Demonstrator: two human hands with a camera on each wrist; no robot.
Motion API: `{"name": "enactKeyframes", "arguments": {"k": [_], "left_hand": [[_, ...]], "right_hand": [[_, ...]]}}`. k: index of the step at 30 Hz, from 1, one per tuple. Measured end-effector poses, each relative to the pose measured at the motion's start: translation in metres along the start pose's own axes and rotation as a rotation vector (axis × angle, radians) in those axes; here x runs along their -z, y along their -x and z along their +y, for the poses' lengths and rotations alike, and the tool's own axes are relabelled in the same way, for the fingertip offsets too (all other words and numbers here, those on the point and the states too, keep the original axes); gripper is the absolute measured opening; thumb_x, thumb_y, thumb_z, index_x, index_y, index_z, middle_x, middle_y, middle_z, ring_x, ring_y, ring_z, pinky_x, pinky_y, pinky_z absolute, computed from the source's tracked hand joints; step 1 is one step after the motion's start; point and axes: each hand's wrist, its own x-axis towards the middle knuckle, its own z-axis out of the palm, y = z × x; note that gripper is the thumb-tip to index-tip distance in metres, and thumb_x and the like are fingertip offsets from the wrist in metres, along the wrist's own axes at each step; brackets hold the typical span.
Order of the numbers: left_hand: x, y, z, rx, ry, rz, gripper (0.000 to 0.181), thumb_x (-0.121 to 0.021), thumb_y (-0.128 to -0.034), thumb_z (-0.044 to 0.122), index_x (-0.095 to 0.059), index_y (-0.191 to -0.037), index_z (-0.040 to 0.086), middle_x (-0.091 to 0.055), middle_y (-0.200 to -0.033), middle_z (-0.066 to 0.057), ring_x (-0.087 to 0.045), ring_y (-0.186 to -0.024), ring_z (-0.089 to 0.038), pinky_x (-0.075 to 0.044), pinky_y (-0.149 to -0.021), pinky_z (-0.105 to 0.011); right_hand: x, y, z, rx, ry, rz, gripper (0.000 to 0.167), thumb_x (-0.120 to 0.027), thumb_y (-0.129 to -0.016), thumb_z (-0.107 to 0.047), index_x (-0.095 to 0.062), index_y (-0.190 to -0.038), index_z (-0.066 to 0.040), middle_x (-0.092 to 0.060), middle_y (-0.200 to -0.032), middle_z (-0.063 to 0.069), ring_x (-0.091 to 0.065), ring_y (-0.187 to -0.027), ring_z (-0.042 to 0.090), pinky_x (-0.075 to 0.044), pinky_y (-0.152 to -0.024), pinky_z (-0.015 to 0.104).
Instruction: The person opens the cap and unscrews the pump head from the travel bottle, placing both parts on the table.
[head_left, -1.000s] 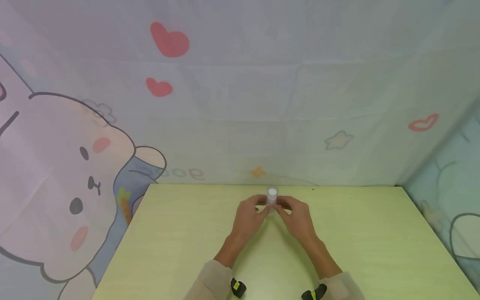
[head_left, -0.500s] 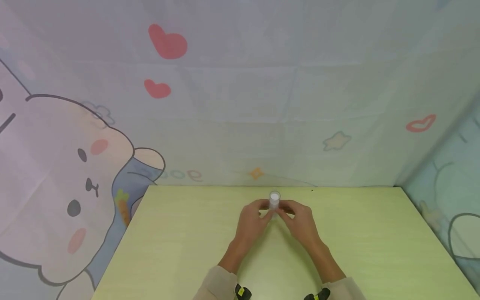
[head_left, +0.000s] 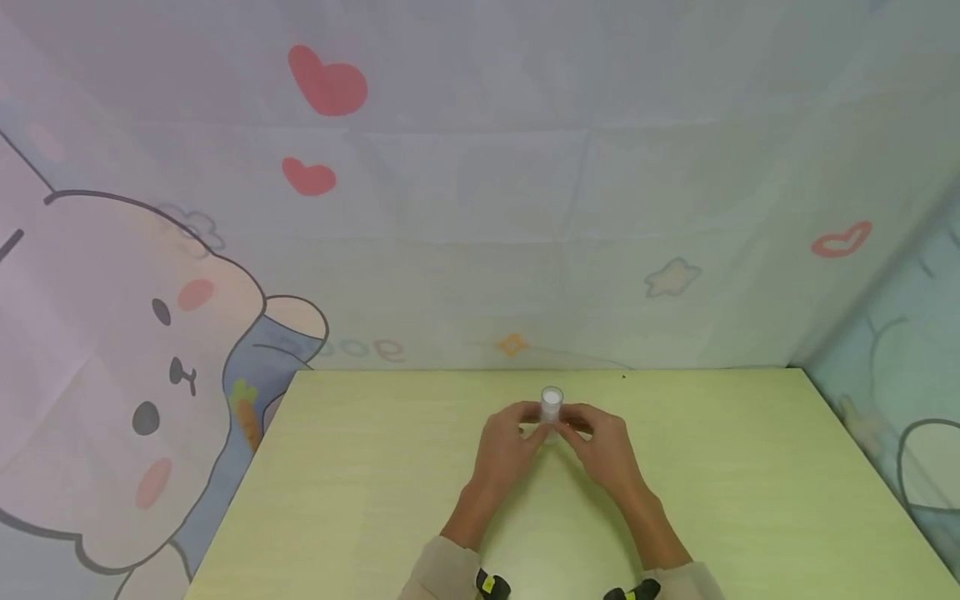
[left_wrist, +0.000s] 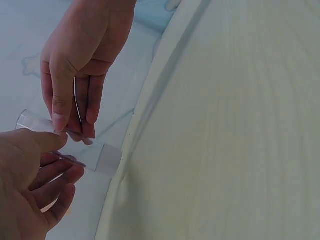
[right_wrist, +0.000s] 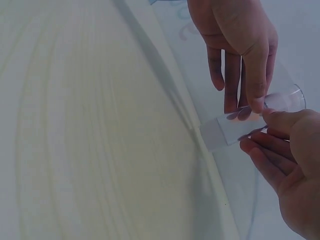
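1. Left forearm (head_left: 467,518) slants up from the near left, right forearm (head_left: 649,518) from the near right.
2. Left hand (head_left: 503,450) and right hand (head_left: 606,450) sit just beside each other, pinching, thumbs (head_left: 536,436) near, fingers (left_wrist: 71,176) far.

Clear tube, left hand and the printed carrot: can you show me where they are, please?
Clear tube (head_left: 551,411): head view, its side below the rim.
Left hand (head_left: 505,447): head view, back of the hand.
Printed carrot (head_left: 247,421): head view, its orange part.
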Motion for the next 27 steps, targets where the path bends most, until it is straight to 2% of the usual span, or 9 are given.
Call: {"name": "enactKeyframes", "arguments": {"k": [7,12,19,27], "left_hand": [[-0.002,0.004,-0.005,-0.005,0.005,-0.009,0.031,-0.077,-0.0996,0.028,-0.074,-0.126,0.012,-0.077,-0.121,-0.002,-0.074,-0.11,-0.022,-0.061,-0.089,-0.036],[-0.004,0.008,-0.007,0.008,-0.007,-0.016,0.033,-0.077,-0.099,0.034,-0.074,-0.126,0.015,-0.077,-0.121,0.002,-0.073,-0.11,-0.017,-0.061,-0.088,-0.032],[-0.005,0.008,-0.004,0.008,-0.023,-0.004,0.033,-0.078,-0.0981,0.035,-0.075,-0.125,0.016,-0.078,-0.118,0.003,-0.074,-0.11,-0.016,-0.061,-0.089,-0.034],[-0.003,0.007,-0.002,0.014,-0.039,-0.021,0.033,-0.078,-0.0984,0.035,-0.074,-0.126,0.016,-0.078,-0.12,0.002,-0.074,-0.111,-0.019,-0.061,-0.09,-0.035]], "right_hand": [[-0.004,0.004,0.006,-0.036,-0.033,-0.007,0.026,-0.08,-0.097,-0.02,-0.077,-0.12,-0.007,-0.078,-0.117,0.006,-0.077,-0.104,0.025,-0.062,-0.09,0.041],[-0.007,0.01,0.006,-0.059,-0.037,0.005,0.027,-0.081,-0.096,-0.021,-0.077,-0.12,-0.008,-0.078,-0.117,0.006,-0.077,-0.104,0.025,-0.062,-0.09,0.041],[-0.006,0.01,0.006,-0.061,-0.034,0.015,0.027,-0.081,-0.096,-0.021,-0.077,-0.119,-0.008,-0.078,-0.117,0.006,-0.077,-0.104,0.025,-0.062,-0.09,0.041],[-0.006,0.01,0.008,-0.062,-0.027,0.009,0.029,-0.08,-0.096,-0.02,-0.076,-0.121,-0.007,-0.078,-0.118,0.007,-0.077,-0.104,0.025,-0.062,-0.09,0.04]]}}
